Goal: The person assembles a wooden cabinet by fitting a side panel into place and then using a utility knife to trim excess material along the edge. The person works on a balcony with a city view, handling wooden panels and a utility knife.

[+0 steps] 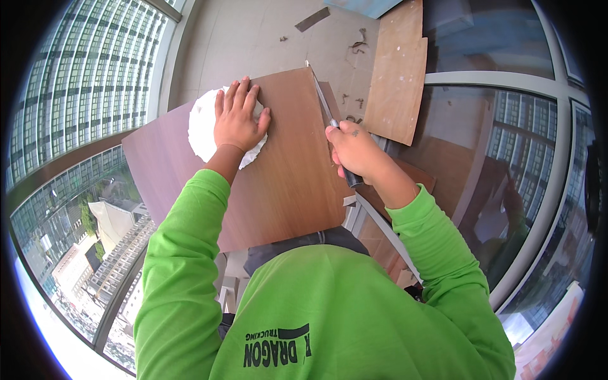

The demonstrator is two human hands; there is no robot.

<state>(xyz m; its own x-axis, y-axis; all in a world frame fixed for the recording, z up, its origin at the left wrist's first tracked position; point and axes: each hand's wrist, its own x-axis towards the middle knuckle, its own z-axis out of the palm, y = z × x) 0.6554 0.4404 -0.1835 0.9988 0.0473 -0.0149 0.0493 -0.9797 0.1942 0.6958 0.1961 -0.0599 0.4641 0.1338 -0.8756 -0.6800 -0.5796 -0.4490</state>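
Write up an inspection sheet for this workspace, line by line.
Surface: brown wood panel, laid flat, dark laminate face up.
Job's things: white cloth on the panel; long blade tool along the panel's right edge.
Clutter: lighter board and small scraps on the floor.
Grippers: left hand flat on the cloth; right hand gripping the tool's handle.
Cables: nothing seen.
Surroundings: large windows on both sides, buildings outside.

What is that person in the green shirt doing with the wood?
A person in a bright green long-sleeved shirt leans over a flat brown wood-grain board. The left hand presses a crumpled white cloth flat onto the board. The right hand grips a dark-handled tool with a thin metal blade along the board's right edge. A lighter plywood panel lies beyond.
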